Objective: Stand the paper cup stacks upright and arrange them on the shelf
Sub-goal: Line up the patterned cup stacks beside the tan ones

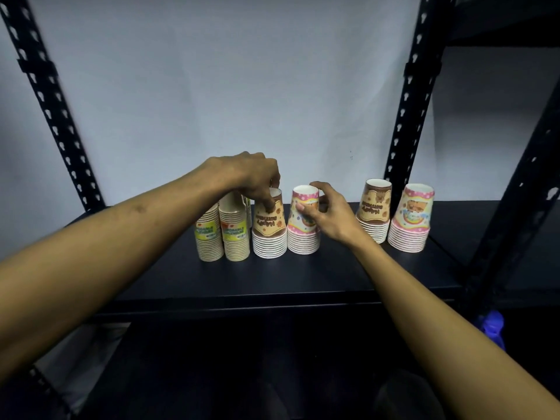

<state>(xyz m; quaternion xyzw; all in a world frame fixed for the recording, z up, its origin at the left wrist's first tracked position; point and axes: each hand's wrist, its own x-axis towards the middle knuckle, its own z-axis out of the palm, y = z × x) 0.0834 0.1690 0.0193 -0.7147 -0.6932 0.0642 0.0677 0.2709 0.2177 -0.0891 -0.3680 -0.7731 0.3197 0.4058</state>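
R hand (328, 218) grips pink stack (304, 221), upright, mouths down.

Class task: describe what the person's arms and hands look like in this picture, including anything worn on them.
Both forearms are bare up to the picture's edge, with no sleeve in view. The left hand and the right hand wear no gloves, and no watch, bracelet or ring shows. The fingernails appear short and unpainted.
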